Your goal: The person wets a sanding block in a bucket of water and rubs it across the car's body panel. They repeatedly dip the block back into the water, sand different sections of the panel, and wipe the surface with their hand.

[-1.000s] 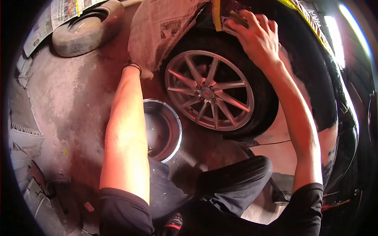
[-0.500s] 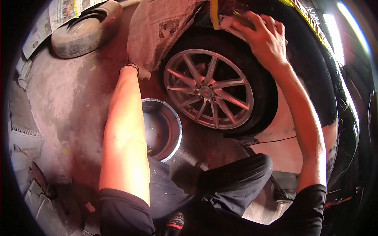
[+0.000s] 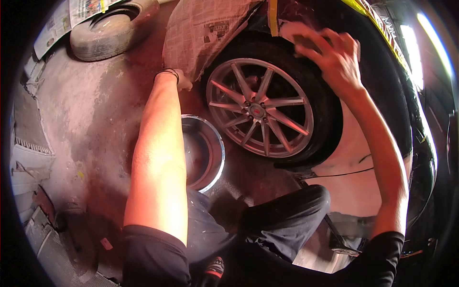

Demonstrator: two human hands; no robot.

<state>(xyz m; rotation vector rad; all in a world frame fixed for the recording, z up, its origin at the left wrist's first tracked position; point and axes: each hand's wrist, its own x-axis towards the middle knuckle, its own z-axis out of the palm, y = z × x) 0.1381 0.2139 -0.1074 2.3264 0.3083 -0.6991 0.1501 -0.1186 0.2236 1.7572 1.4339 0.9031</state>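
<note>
My right hand point(image 3: 337, 62) is on the car's fender point(image 3: 292, 29) above the wheel, its fingers bent and a little apart. A pale flat pad point(image 3: 358, 50) shows at its far edge, mostly hidden beneath the hand. My left hand point(image 3: 184, 83) is closed beside the lower edge of a newspaper sheet point(image 3: 191, 48); what its fingers hold, if anything, is hidden. Right of it stands the silver multi-spoke wheel point(image 3: 257, 111) in its black tire point(image 3: 330, 119). Below my left hand, partly behind the forearm, a round bucket point(image 3: 221, 153) holds cloudy liquid.
Newspaper partly covers a spare tire point(image 3: 103, 45) lying on the stained floor point(image 3: 95, 119) at upper left. Yellow masking tape point(image 3: 273, 16) runs beside the wheel arch. A pale panel point(image 3: 344, 148) continues behind the wheel. Boxy parts point(image 3: 31, 143) line the left edge.
The whole view has shifted slightly, moving most things to the right. My right hand has slid a little down and right on the fender, its fingers more spread. My left hand stays by the newspaper.
</note>
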